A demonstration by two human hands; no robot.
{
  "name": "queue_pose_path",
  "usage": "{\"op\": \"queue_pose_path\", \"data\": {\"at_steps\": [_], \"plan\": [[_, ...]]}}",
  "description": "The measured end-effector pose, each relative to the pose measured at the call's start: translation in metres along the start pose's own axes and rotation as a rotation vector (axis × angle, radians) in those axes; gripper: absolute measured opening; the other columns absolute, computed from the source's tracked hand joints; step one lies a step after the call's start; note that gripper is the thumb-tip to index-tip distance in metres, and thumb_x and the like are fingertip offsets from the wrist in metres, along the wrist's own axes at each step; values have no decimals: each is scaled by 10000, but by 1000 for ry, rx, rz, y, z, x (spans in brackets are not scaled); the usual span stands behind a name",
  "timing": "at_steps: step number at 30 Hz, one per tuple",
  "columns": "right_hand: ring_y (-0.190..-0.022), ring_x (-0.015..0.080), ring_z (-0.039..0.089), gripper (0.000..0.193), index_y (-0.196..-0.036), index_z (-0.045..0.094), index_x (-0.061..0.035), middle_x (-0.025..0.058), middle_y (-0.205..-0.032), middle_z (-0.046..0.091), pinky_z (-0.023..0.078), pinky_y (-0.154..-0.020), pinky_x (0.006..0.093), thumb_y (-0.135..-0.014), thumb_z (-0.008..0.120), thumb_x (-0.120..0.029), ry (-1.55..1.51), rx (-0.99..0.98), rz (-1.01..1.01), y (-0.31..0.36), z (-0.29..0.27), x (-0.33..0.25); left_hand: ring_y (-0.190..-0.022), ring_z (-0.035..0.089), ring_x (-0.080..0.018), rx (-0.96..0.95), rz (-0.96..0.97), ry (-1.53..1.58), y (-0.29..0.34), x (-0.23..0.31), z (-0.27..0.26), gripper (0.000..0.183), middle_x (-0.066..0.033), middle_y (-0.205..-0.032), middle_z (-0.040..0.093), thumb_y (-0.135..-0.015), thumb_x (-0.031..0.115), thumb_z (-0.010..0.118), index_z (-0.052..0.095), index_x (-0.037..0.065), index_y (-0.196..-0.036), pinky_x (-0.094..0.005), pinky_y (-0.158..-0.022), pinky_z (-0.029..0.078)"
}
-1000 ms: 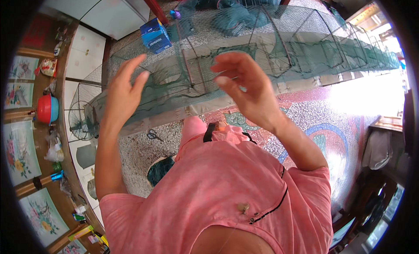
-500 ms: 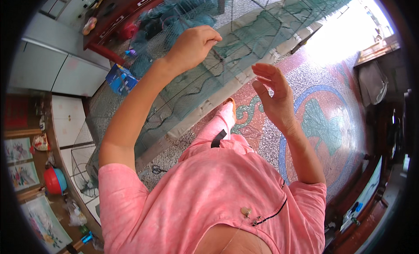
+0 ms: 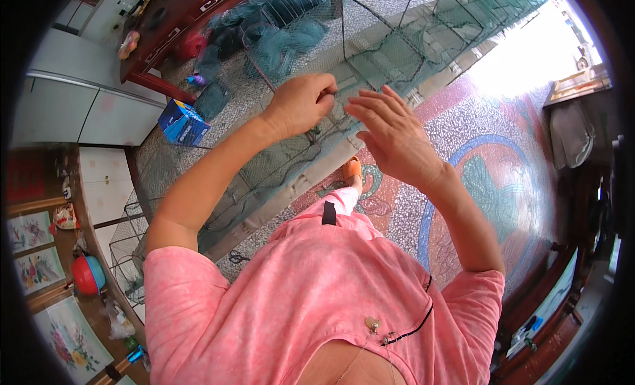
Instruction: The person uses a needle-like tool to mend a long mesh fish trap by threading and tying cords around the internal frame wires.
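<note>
A long green mesh net on dark frame bars runs from the lower left up to the far right. Over its middle is my left hand, its fingers curled closed; anything they grip is too hidden to name. Close to its right hovers my right hand, open, with fingers stretched toward the left one and the thumb apart. It also lies over the net's near edge in the picture, and I see nothing in it. Bunched blue-green netting lies beyond the left hand.
A blue box stands on the floor beside the net at the left. Scissors lie near my left side. A dark red wooden cabinet is at the far left. My foot in an orange slipper is beside the net's near edge.
My left hand has come down a little toward me. My right hand has moved left, close to it. The net's frame bars have shifted somewhat in view.
</note>
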State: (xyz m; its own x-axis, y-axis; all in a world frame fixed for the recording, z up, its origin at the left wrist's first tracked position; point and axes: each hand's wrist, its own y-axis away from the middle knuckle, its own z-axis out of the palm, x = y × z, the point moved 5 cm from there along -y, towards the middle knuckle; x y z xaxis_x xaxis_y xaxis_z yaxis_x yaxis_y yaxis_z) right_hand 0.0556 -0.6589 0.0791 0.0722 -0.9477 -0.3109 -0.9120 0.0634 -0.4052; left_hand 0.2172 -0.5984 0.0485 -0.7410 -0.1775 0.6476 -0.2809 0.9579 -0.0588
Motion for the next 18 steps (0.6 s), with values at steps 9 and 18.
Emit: {"op": "queue_pose_path", "data": {"at_steps": [9,18], "plan": [[-837,269,598,191,-847,608,-82,56,-810,593,453,-749,383,-776,702,-232,-50,-467,-15,-29,37,44,-676,590,-153,-104,-206,168,2,3,-1,119,-79,-743,620,-848,106,602,597,-3,-895,-292,-644,469],[-859,320,601,223,-968,625,-49,115,-873,628,475,-760,403,-757,693,-75,-520,-24,70,-56,-40,81,-994,605,-323,57,285,-177,-71,6,40,457,-150,-1262,499,-835,39,520,448,37,-1286,-370,-836,500]]}}
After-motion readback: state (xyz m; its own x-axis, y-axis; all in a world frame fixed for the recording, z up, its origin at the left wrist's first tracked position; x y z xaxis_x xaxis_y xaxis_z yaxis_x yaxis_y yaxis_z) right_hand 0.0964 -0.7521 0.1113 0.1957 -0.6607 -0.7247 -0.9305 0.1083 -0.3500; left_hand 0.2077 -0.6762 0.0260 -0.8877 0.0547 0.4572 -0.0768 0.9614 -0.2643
